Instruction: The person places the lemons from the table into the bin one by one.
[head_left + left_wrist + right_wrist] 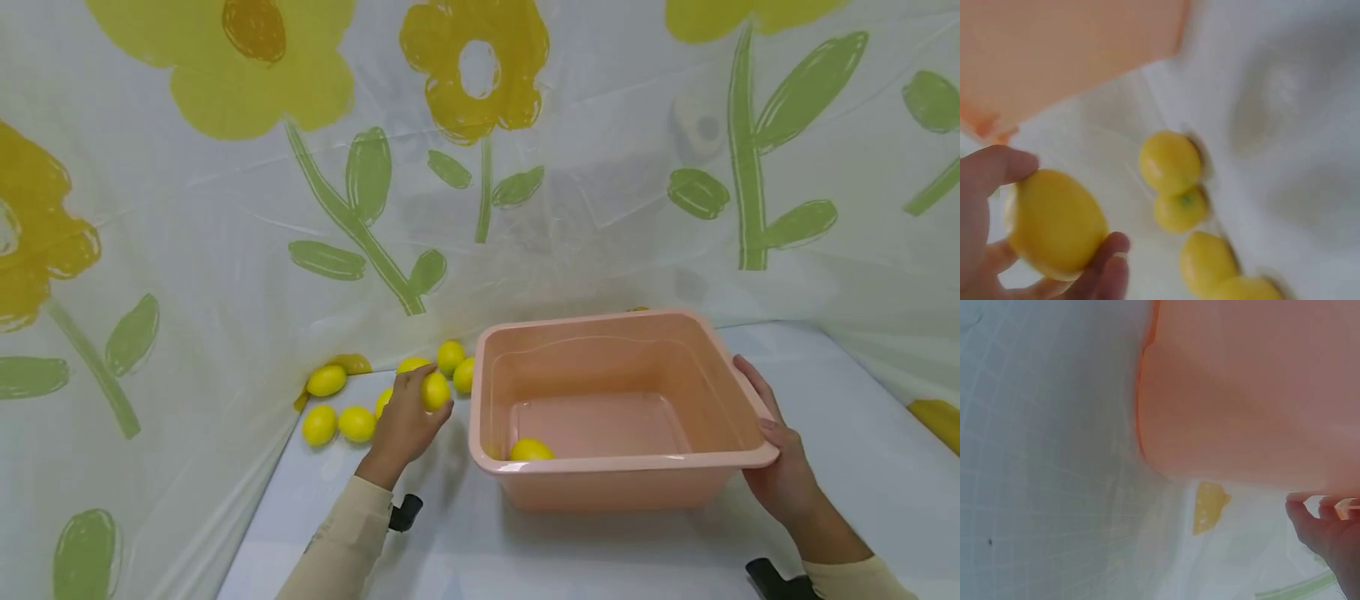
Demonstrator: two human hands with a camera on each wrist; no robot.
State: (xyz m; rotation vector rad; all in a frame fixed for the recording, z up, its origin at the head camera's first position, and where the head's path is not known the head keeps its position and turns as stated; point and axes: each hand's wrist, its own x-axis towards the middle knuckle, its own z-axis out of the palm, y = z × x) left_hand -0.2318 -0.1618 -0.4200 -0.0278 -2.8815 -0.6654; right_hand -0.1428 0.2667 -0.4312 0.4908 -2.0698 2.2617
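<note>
A yellow lemon (1057, 224) is gripped between the thumb and fingers of my left hand (406, 423), held left of the pink plastic basin (592, 485). My right hand (783, 467) holds the basin's right rim, thumb at the front corner and fingers along the side. Inside the basin, one lemon (532, 450) lies at the front left; the near wall hides its lower part. In the right wrist view the basin's outer wall (1241, 412) fills the upper right, with fingertips (1297, 497) against its edge.
Several loose lemons (357, 424) lie on the white tabletop (465, 550) left of the basin, some close to the back edge. Behind the table hangs a white sheet (600, 208) printed with yellow flowers. Dark camera mounts (406, 512) sit at both wrists.
</note>
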